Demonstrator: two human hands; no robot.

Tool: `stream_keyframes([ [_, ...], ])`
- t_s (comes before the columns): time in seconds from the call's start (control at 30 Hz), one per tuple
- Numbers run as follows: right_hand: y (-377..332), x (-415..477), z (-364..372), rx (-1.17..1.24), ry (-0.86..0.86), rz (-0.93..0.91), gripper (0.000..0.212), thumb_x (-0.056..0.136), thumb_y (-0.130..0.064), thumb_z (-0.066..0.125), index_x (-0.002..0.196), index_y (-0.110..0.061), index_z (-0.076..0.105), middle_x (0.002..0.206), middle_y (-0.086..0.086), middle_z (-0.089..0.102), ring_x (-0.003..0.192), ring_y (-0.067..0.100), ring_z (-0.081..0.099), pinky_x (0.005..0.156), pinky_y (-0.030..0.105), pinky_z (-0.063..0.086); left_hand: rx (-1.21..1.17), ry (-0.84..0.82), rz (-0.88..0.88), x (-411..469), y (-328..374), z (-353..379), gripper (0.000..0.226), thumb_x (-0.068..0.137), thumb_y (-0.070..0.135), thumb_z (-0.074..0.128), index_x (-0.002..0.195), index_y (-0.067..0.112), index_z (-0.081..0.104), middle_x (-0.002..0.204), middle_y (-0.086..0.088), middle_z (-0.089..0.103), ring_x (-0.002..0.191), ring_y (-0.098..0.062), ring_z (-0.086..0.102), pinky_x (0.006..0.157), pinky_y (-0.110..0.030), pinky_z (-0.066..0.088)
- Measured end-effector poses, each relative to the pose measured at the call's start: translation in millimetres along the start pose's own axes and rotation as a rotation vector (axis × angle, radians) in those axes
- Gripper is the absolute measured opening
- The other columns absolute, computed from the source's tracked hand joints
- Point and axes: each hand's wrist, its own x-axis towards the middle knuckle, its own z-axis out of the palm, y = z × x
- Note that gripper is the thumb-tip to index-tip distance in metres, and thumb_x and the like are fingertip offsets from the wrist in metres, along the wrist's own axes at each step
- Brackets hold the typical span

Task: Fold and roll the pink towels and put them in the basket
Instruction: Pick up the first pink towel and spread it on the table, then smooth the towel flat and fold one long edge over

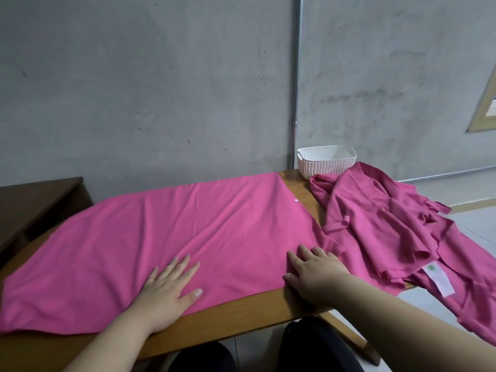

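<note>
1. At the near edge of the counter (241, 318), around 6 o'clock, both hands lie flat with straight fingers. The left hand (171, 288) presses on the spread towel (188, 232). The right hand (314, 272), more at 5 o'clock, rests on that towel's near right corner. Neither is gripping anything.
2. Looks to me like the smoothing step before the first fold. To do it well I'd sweep the palms outward toward 9 and 3 to push out the diagonal creases in the middle, then square the near hem to the counter edge.
3. The spread towel covers most of the counter. Its long axis runs roughly 9 to 3, the left end spills past the counter, and the short ends face 9 and 3. So fold it lengthwise and roll along that axis.
4. At 2 o'clock the crumpled towel (389, 224), a darker pink, sits in a heap with its label (438, 280) up, touching the spread one and hanging off the right side.
5. Farthest, at 1 o'clock, the white basket (326, 161) stands upright by the wall. I can't see anything in it.
</note>
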Motion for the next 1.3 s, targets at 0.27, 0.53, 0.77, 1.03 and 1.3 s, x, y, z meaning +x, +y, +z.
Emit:
stream_keyframes([
  [0.27,-26,-47,-12,-0.034,0.0,-0.047,0.07,0.093,-0.071,0.036,0.147,-0.027,0.041,0.14,0.008,0.047,0.126,0.033,0.044,0.097,0.044,0.042,-0.002,-0.031,0.014,-49,-12,5,0.118,0.044,0.101,-0.021,0.151,0.054,-0.003,0.156,0.022,-0.023,0.149,-0.006,-0.023,0.123,-0.041,-0.01],
  [0.53,-15,0,-28,0.067,0.201,-0.01,0.05,0.095,-0.056,0.043,0.132,-0.023,0.056,0.133,0.009,0.053,0.126,0.033,0.048,0.103,0.046,0.045,-0.02,0.06,-0.035,-23,-2,-11,0.081,0.086,0.081,0.028,0.156,0.041,0.021,0.167,0.01,0.009,0.154,-0.011,0.002,0.125,-0.037,0.004],
  [0.77,-11,52,6,0.107,0.094,-0.023,0.092,0.083,-0.081,0.008,0.16,-0.032,0.012,0.169,0.003,0.007,0.155,0.026,0.004,0.123,0.054,0.011,0.008,0.024,-0.106,20,2,1,0.101,0.067,0.089,-0.003,0.158,0.044,-0.001,0.167,0.004,-0.013,0.154,-0.018,-0.012,0.124,-0.049,-0.005],
  [1.03,-13,53,8,0.106,0.073,0.009,0.109,0.07,-0.093,-0.005,0.16,-0.033,0.007,0.169,0.002,0.002,0.155,0.025,0.0,0.123,0.054,0.009,-0.185,0.208,-0.144,0,-21,-1,0.076,0.088,0.074,0.031,0.152,0.034,0.038,0.165,0.003,0.024,0.153,-0.013,0.012,0.125,-0.042,0.009],
  [1.3,-134,43,5,0.095,0.146,-0.301,0.096,0.077,-0.08,0.001,0.159,-0.033,0.013,0.168,0.002,0.007,0.155,0.023,0.003,0.12,0.058,0.01,-0.102,0.194,-0.691,-80,-126,3,0.074,0.099,0.065,0.028,0.159,0.022,0.019,0.168,-0.007,0.013,0.154,-0.024,0.007,0.123,-0.05,0.01],
])
